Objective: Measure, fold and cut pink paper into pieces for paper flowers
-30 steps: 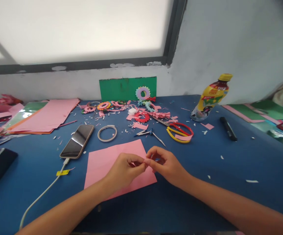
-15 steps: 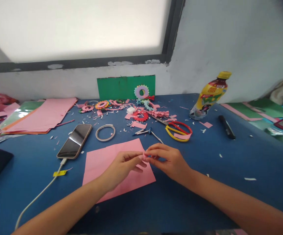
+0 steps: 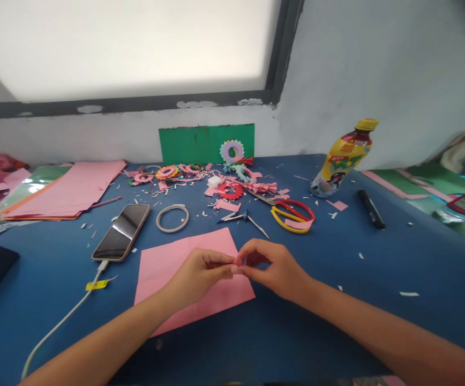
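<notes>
The phone (image 3: 121,232) lies at the left on the blue desk (image 3: 321,343), with a white cable in it. Next, the left hand (image 3: 200,272) and the right hand (image 3: 275,267) pinch together a small pink paper piece (image 3: 238,261), above the pink sheet (image 3: 192,289). Farther right are the red-and-yellow scissors (image 3: 294,216), then the bottle (image 3: 343,158) and the black marker (image 3: 370,209).

Over on the left of the desk (image 3: 437,262), a phone (image 3: 122,233) lies screen up, a white cable (image 3: 61,321) with a yellow tag (image 3: 97,285) running from its near end. Towards the far right there's a yellow-capped bottle (image 3: 343,161), a black marker (image 3: 370,209) lying nearby. A green board (image 3: 184,146) stands against the wall (image 3: 377,64) at the far edge.
</notes>
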A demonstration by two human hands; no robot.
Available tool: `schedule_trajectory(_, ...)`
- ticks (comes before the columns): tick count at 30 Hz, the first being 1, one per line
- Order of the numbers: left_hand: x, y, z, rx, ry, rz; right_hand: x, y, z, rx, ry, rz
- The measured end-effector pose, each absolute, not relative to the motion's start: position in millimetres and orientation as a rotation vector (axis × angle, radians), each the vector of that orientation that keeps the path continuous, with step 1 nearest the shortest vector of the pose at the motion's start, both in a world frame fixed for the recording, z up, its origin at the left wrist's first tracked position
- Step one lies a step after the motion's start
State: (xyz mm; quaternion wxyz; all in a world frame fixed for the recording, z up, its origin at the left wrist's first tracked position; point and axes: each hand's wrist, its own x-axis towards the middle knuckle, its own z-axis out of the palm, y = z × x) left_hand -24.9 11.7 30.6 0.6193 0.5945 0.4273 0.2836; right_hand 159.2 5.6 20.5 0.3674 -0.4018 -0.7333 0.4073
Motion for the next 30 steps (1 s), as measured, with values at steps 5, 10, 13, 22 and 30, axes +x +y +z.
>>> schedule_trajectory(5,-29.2,13.5,28.2,1.639,1.072,0.697,157.6,10.8,19.4,-1.103,-1.602,1.452)
schedule_trajectory(10,-33.2,12.0,28.3,2.126,1.0,0.764,155.2,12.8,15.3,-1.08,-1.258,1.896)
schedule_trajectory(13,-33.5,11.5,29.1,2.183,0.963,0.821,155.9,13.8,14.0,-1.015,-1.197,1.891)
schedule_trajectory(22,-28.4,10.1,29.0,1.875,1.082,0.879,155.9,13.4,21.7,-1.003,-1.258,1.721)
schedule_trajectory(30,-26.0,11.1,26.2,1.664,1.15,0.834,157.2,12.3,17.7,-1.095,-1.483,1.564)
